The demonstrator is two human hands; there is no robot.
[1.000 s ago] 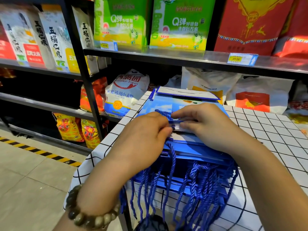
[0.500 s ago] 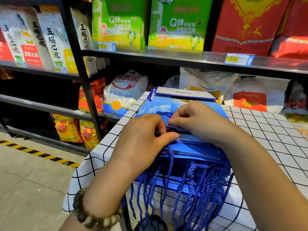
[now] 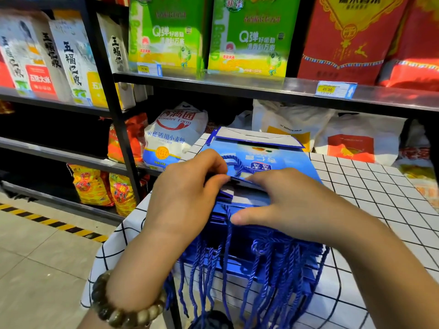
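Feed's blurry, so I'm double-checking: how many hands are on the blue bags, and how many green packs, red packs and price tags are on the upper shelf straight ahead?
Hands: 2
Green packs: 2
Red packs: 2, one cut off by the frame
Price tags: 2
Total: 8

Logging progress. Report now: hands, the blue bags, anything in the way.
Left hand pinches top blue paper bag at its mouth. Right hand flat on stack of bags. Rope handles dangle over the tablecloth edge; nothing blocking.
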